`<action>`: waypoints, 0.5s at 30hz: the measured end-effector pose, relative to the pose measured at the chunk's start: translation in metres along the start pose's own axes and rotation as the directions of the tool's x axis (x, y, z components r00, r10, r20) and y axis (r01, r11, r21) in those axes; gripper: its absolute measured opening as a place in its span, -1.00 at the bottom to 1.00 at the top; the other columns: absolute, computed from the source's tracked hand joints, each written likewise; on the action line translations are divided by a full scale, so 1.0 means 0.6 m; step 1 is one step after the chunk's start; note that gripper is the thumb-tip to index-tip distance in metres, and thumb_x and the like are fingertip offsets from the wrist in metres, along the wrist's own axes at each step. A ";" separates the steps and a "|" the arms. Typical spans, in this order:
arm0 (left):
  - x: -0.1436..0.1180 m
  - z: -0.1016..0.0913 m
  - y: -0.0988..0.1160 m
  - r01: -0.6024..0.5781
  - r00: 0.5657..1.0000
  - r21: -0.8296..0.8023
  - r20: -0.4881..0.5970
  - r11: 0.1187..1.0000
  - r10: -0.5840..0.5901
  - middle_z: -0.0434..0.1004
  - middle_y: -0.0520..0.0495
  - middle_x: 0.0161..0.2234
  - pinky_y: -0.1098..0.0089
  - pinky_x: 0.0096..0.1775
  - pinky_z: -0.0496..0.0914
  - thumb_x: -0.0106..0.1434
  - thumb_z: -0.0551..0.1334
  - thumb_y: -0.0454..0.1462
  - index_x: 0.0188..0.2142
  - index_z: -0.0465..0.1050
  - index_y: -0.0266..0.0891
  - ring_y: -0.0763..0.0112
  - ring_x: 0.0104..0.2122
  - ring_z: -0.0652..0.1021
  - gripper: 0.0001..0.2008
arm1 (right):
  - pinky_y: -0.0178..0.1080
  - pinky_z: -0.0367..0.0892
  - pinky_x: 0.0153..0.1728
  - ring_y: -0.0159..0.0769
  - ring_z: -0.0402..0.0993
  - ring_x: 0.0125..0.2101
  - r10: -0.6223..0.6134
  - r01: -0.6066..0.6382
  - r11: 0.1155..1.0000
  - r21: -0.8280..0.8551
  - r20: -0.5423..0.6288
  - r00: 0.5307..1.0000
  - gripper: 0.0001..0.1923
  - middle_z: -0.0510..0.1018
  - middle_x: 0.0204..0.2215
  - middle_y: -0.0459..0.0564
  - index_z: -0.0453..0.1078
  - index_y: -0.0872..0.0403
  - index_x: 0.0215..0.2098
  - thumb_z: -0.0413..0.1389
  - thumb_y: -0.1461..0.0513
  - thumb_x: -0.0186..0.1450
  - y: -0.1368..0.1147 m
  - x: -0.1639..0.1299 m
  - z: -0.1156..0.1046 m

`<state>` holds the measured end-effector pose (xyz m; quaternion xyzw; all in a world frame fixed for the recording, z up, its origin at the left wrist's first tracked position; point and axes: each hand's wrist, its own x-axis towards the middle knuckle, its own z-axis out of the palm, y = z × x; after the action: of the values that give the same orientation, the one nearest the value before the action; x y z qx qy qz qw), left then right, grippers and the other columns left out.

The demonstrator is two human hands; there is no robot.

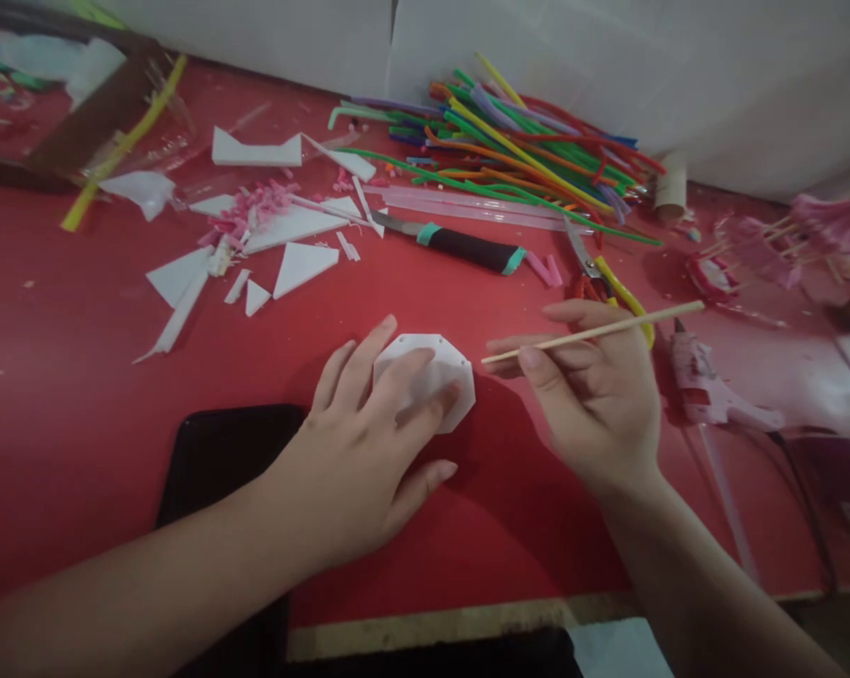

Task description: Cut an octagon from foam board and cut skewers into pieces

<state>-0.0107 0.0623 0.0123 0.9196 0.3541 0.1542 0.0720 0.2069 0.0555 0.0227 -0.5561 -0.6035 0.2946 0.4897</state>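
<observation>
My left hand (375,424) lies with spread fingers on a white many-sided foam piece (459,395), which rests flat on the red table (495,527). Small dark holes show near the piece's far and right edges, and my fingers cover part of it. Just to the right, my right hand (594,386) pinches a thin wooden stick (629,322) between thumb and fingers. The stick slants, its left tip close to the foam piece's right edge but apart from it.
Behind my hands lie a black-and-teal knife (467,249), white foam scraps (304,270) and many-coloured pipe cleaners (523,141). Scissors (626,287) and a pink glue gun (707,381) are at the right. A black phone-like slab (219,461) sits under my left forearm.
</observation>
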 end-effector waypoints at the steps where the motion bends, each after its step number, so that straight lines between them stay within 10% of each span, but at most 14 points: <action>1: 0.000 0.001 -0.001 0.003 1.000 -0.008 0.016 1.000 -0.002 0.27 -0.29 0.27 -0.31 0.15 0.22 0.37 0.13 -0.06 0.18 0.42 -0.16 -0.37 0.30 0.15 -0.54 | -0.12 0.62 -0.25 -0.23 0.67 -0.32 0.003 -0.003 1.000 -0.009 -0.007 1.000 -0.82 0.68 -0.27 -0.03 0.33 -0.03 -0.04 0.13 0.27 0.39 0.000 -0.001 0.001; 15: -0.001 0.001 0.002 0.031 0.999 0.191 -0.015 0.981 -0.029 0.40 -0.25 0.14 0.02 -0.27 0.42 0.38 0.10 -0.08 0.18 0.42 -0.01 -0.08 -0.13 0.46 -0.58 | -0.27 0.58 -0.25 -0.34 0.62 -0.29 -0.054 0.048 0.984 -0.172 -0.030 0.998 -0.86 0.61 -0.28 -0.09 0.41 0.01 -0.13 0.19 0.28 0.34 0.013 0.001 -0.001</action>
<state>-0.0103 0.0611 0.0121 0.9158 0.3817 0.1238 -0.0166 0.2106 0.0578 0.0164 -0.5854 -0.6321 0.2193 0.4579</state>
